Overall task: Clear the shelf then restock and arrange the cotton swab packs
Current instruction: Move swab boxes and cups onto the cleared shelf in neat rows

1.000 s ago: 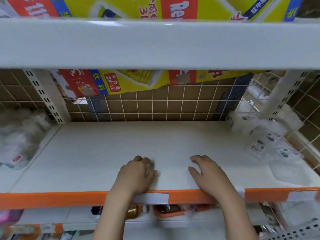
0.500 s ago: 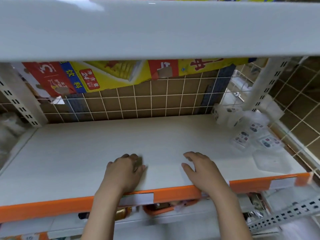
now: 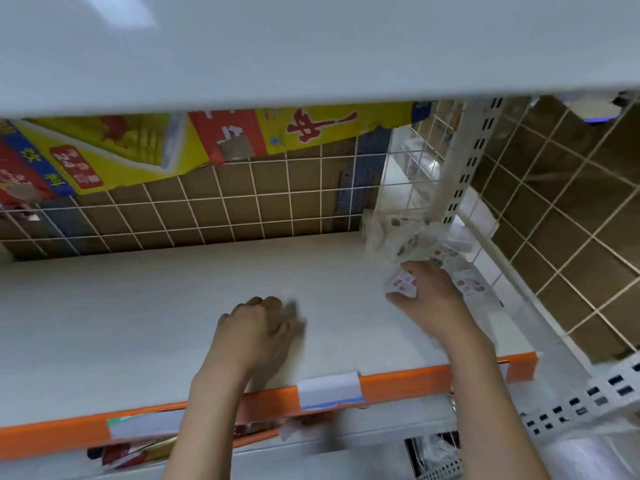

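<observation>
Our right hand has fingers curling onto a cotton swab pack from the pile in the shelf's right back corner; left hand rests loosely curled, holding nothing. We'd pull packs forward one at a time, they're slippery plastic.

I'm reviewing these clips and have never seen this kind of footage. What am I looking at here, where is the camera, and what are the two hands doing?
There is no machine: a person wears a wide-angle camera on the head, looking forward and down at a white shelf with an orange front edge. The left hand rests on the shelf board with fingers curled, holding nothing visible. The right hand reaches to the shelf's right end, its fingers on a clear cotton swab pack; more packs are heaped behind it against the wire grid. Motion blur hides whether the pack is actually gripped.
</observation>
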Available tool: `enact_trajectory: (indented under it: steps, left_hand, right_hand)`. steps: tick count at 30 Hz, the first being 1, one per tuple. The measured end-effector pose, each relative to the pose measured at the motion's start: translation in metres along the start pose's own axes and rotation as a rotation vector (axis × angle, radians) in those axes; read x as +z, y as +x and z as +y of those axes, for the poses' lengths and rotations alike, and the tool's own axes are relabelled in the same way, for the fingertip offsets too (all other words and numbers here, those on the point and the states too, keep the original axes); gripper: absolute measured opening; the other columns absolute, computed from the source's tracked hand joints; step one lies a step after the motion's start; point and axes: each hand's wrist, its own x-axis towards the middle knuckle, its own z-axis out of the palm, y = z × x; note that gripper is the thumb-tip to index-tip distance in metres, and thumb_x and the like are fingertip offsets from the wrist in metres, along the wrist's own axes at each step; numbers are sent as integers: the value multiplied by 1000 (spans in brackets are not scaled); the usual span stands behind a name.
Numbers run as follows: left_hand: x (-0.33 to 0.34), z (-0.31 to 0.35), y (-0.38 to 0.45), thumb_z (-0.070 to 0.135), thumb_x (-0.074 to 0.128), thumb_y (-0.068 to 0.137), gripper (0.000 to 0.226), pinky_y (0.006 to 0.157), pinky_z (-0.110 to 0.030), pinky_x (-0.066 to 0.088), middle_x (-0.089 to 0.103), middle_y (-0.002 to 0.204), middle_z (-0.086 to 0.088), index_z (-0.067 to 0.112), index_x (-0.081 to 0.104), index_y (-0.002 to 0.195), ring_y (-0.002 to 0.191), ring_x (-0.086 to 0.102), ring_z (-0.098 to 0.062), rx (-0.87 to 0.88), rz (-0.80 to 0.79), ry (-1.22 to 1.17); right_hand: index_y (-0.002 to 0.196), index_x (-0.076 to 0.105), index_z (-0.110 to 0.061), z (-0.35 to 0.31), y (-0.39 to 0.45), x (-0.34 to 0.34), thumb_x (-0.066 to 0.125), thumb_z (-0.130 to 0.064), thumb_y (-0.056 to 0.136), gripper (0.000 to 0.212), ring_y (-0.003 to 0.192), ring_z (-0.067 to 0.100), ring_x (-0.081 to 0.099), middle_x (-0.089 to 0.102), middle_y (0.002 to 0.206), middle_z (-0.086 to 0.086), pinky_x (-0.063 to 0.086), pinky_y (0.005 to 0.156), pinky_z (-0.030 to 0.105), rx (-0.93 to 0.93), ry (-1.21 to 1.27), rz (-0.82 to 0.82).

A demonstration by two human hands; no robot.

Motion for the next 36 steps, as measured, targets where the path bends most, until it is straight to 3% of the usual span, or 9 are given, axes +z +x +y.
enact_trajectory:
  steps: [6,11,14,22,25,28,30,33,36]
  left_hand:
    - [16,27,-5,44,41,94,24,79,-32,40,56,101,1,25,53,103,100,55,-25,-17,26,10]
    - [16,41,-4,42,39,95,26,77,-31,40,56,103,1,24,54,107,100,54,-23,3,22,55]
    - [13,49,-2,42,34,97,32,76,-29,37,56,107,2,24,54,114,102,53,-21,31,34,77]
    - [14,71,52,37,48,93,35,90,-34,44,56,120,-2,21,52,124,109,55,-25,53,42,38]
    - [8,100,84,29,49,94,28,86,-37,46,60,112,-9,11,58,113,104,56,-29,176,100,25]
    - [5,130,123,18,41,95,20,67,-34,43,60,90,-13,9,55,84,92,58,-33,199,99,-34]
    - [7,142,144,24,38,98,29,61,-32,34,57,84,-14,9,52,78,88,58,-35,154,107,-80]
    - [14,152,164,36,36,100,42,67,-34,39,61,92,-17,2,60,100,90,60,-33,90,109,-112]
    - [20,154,176,50,37,97,54,65,-32,39,65,95,-17,3,62,97,78,59,-28,-14,103,-170]
  right_hand:
    - [141,35,-17,25,30,-7,71,-61,68,93,129,26,34,39,141,8,36,103,37,25,-96,-206]
    - [146,16,-24,23,35,1,73,-60,65,105,135,34,12,23,142,9,31,105,48,2,-254,-320]
    - [146,15,-24,22,36,1,71,-54,70,100,134,35,13,24,142,11,24,108,44,-12,-264,-324]
    - [144,22,-27,32,22,-13,66,-46,75,83,129,26,22,27,138,6,24,101,33,-109,-94,-8]
    - [144,26,-26,38,10,-17,68,-42,76,82,129,26,23,27,137,6,27,101,35,-111,7,132]
    - [141,36,-20,45,2,-15,74,-35,71,81,126,30,29,32,133,11,31,101,39,-115,107,241]
    - [140,39,-18,50,-1,-14,76,-32,69,80,125,32,31,34,134,14,33,102,42,-99,144,283]
    - [138,41,-15,57,-7,-16,77,-31,69,80,124,33,30,33,136,16,34,101,44,-67,149,326]
    - [139,40,-15,62,-12,-16,77,-32,70,79,126,32,29,32,138,15,36,102,47,-69,159,324]
